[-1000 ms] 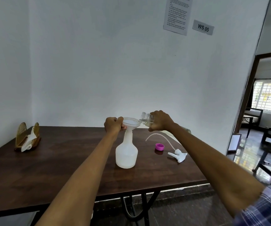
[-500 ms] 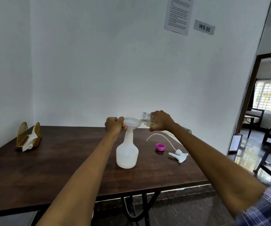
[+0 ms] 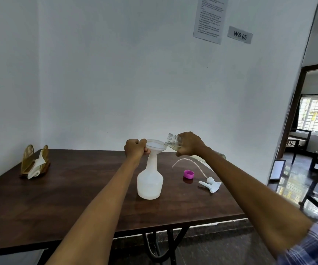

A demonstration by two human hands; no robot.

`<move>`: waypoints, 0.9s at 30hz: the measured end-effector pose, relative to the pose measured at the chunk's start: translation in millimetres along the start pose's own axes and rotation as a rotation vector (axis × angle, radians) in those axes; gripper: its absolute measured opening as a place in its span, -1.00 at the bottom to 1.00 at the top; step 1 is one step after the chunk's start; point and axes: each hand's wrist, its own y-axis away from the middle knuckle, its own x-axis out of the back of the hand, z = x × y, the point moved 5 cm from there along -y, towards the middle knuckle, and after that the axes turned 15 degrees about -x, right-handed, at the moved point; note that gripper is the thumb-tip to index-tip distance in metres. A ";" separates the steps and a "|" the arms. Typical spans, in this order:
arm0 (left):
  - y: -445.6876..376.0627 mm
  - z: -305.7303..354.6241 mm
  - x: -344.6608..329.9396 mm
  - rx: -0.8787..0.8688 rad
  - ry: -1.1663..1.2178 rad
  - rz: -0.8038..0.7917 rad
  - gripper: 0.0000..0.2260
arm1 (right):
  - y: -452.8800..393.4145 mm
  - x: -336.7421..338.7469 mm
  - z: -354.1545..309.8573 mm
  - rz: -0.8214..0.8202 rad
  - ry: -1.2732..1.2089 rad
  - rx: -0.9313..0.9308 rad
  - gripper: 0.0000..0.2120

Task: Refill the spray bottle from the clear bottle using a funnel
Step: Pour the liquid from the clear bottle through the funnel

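A white translucent spray bottle (image 3: 150,183) stands upright on the dark wooden table (image 3: 74,190), its spray head off. A white funnel (image 3: 155,147) sits in its neck. My left hand (image 3: 136,149) grips the funnel's left rim. My right hand (image 3: 189,143) grips the clear bottle (image 3: 173,140), tilted with its open mouth over the funnel's right edge. Most of the clear bottle is hidden behind my hand and forearm.
The white spray head (image 3: 210,183) with its long tube lies on the table right of the bottle, beside a pink cap (image 3: 188,174). A wooden napkin holder (image 3: 34,162) stands at the far left. A doorway with chairs opens to the right.
Both hands and the bottles stay in nearly the same pose. Only the camera view shifts slightly.
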 end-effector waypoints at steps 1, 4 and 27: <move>0.2 0.8 0.1 -0.003 -0.001 -0.001 -0.72 | 0.4 0.1 -0.3 -0.001 0.000 0.001 -0.58; 1.3 2.7 0.3 -0.009 0.002 0.003 -0.73 | 0.3 0.7 -1.2 -0.009 0.002 -0.001 -0.58; 0.3 3.0 0.6 -0.003 0.023 0.010 -0.73 | -1.7 0.4 -1.1 0.023 0.024 0.000 -0.67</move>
